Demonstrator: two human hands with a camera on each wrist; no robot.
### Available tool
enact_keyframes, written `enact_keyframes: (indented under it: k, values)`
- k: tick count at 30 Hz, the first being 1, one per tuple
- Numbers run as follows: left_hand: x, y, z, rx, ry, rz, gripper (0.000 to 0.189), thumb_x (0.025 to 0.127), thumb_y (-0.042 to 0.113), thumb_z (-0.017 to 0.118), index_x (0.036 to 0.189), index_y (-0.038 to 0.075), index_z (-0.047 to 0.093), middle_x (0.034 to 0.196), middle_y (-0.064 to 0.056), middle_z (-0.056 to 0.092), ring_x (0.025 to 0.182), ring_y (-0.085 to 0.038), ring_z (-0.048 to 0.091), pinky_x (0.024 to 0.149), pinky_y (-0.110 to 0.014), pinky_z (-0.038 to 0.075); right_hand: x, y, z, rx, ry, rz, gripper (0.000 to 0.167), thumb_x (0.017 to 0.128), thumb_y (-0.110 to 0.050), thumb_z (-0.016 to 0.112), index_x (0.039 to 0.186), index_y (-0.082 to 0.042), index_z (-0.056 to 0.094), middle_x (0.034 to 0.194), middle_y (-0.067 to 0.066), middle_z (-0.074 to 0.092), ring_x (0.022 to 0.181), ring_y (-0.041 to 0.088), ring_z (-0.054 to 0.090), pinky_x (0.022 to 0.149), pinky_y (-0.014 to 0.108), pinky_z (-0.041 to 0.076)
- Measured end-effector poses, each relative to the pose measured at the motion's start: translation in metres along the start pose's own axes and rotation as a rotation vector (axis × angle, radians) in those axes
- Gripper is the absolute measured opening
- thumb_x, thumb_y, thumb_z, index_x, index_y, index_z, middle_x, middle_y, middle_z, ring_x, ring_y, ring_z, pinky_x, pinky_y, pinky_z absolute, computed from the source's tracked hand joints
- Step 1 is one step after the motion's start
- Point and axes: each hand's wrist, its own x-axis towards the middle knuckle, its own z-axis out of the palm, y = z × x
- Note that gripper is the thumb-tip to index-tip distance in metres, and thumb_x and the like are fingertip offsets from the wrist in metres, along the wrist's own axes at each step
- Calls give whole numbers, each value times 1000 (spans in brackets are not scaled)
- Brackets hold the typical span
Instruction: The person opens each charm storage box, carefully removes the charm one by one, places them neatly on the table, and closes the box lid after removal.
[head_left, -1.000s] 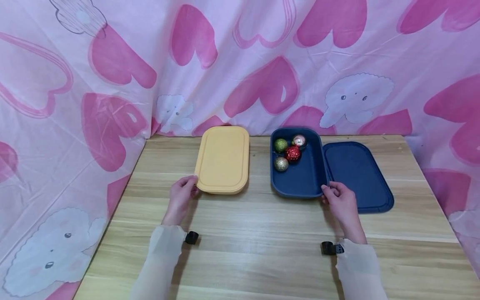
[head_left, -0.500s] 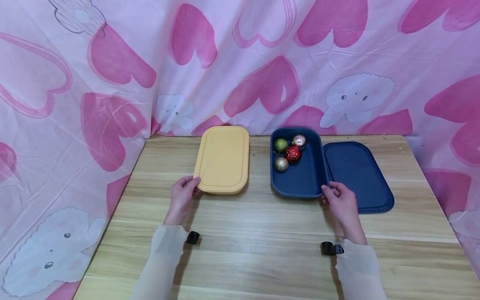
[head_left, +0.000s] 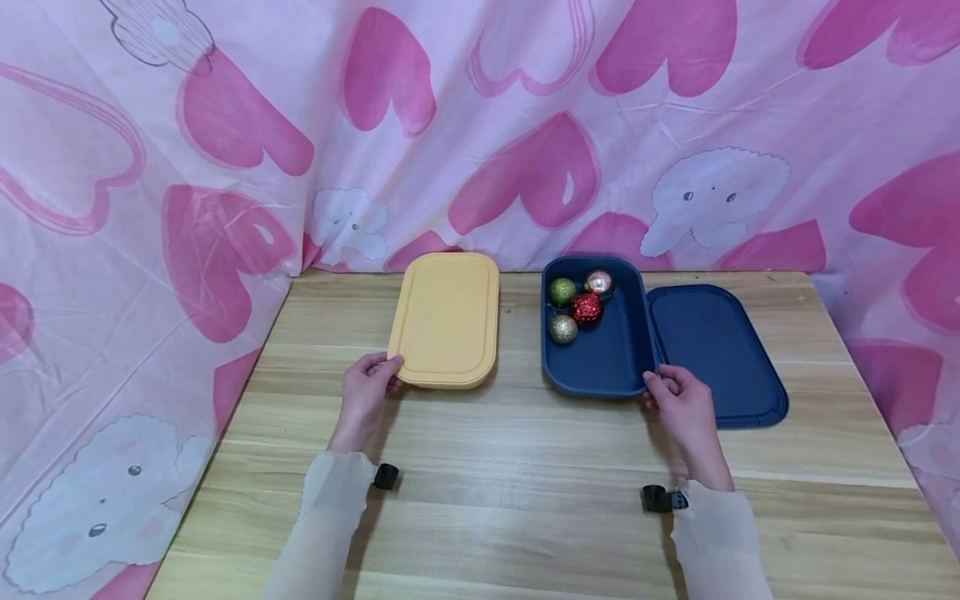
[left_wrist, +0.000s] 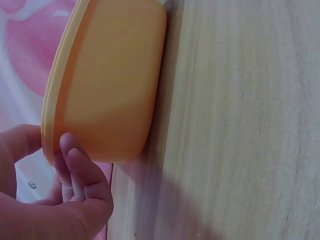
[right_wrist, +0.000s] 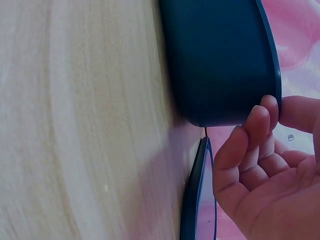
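A yellow lunch box with its lid on [head_left: 446,321] sits left of centre on the table. At its near left corner my left hand [head_left: 363,400] pinches the lid's edge, thumb on top and curled fingers beneath, as the left wrist view [left_wrist: 75,185] shows. To the right stands an uncovered navy box [head_left: 611,358]. Thumb and fingers of my right hand [head_left: 682,412] grip the rim at its near right corner. Inside are a green ball ornament [head_left: 562,291], a pink one [head_left: 598,283], a red one [head_left: 586,308] and a gold one [head_left: 562,328].
A navy lid [head_left: 716,354] lies flat on the table just right of the navy box. Pink heart-patterned cloth [head_left: 517,167] hangs behind the wooden table [head_left: 510,492] and along its sides. A black wrist camera [head_left: 386,477] shows beside the left sleeve.
My left thumb has shifted slightly right onto the yellow lid's corner. The right hand, both boxes and the ornaments have stayed in place.
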Motion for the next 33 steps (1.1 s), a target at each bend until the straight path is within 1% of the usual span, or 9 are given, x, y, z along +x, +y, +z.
enact_keyframes:
  k: [4, 13, 16, 19, 22, 25, 29, 33]
  values:
    - [-1, 2, 0, 12, 0, -3, 26, 90, 15, 67, 111, 2, 58, 71, 10, 62, 61, -7, 59, 63, -21, 51, 0, 1, 1, -3, -1, -1, 57, 98, -33, 55, 137, 7, 44, 76, -11, 66, 67, -1, 61, 65, 12, 51]
    - [-2, 2, -1, 63, 8, 15, 30, 88, 16, 70, 112, 0, 58, 73, 8, 60, 64, -10, 61, 69, -26, 55, 0, 1, 0, 4, 11, 0, 55, 98, -32, 55, 136, 7, 46, 75, -12, 65, 67, -1, 60, 66, 12, 51]
    - [-2, 2, -2, 103, 11, 29, 35, 88, 20, 71, 114, 0, 58, 77, 6, 62, 68, -11, 62, 71, -27, 56, 0, 1, 1, 4, 6, 2, 56, 98, -33, 55, 137, 7, 45, 75, -12, 65, 67, -1, 60, 66, 12, 51]
    - [-3, 1, -3, 153, 22, 47, 37, 87, 24, 72, 113, 1, 60, 80, 5, 63, 72, -15, 64, 72, -28, 56, 0, 2, 1, -4, 0, 0, 58, 98, -34, 54, 138, 7, 44, 76, -11, 66, 67, -2, 61, 66, 12, 50]
    - [-3, 1, -4, 221, 35, 59, 37, 86, 30, 73, 108, 3, 61, 79, 4, 63, 74, -20, 66, 71, -28, 55, 0, 2, 1, -7, -3, -2, 59, 98, -34, 54, 138, 7, 43, 76, -11, 66, 67, -2, 61, 65, 12, 51]
    - [-4, 0, -5, 281, 39, 60, 38, 85, 35, 73, 104, 5, 61, 78, 5, 64, 74, -22, 67, 67, -25, 53, 1, 3, 1, -3, -7, -2, 59, 98, -33, 54, 139, 8, 43, 76, -12, 66, 68, -2, 61, 66, 12, 51]
    - [-4, 1, -6, 329, 42, 61, 41, 84, 40, 73, 102, 5, 61, 78, 2, 67, 75, -21, 68, 64, -22, 49, 1, 3, 1, -3, -1, -5, 58, 98, -33, 55, 138, 7, 44, 76, -11, 66, 67, -1, 61, 66, 12, 51]
    - [-3, 3, -7, 362, 47, 67, 43, 83, 43, 73, 99, 5, 61, 79, -2, 70, 78, -23, 69, 65, -22, 49, 1, 3, 1, -3, -1, -9, 58, 98, -33, 55, 138, 7, 44, 76, -11, 66, 67, -1, 61, 66, 12, 51]
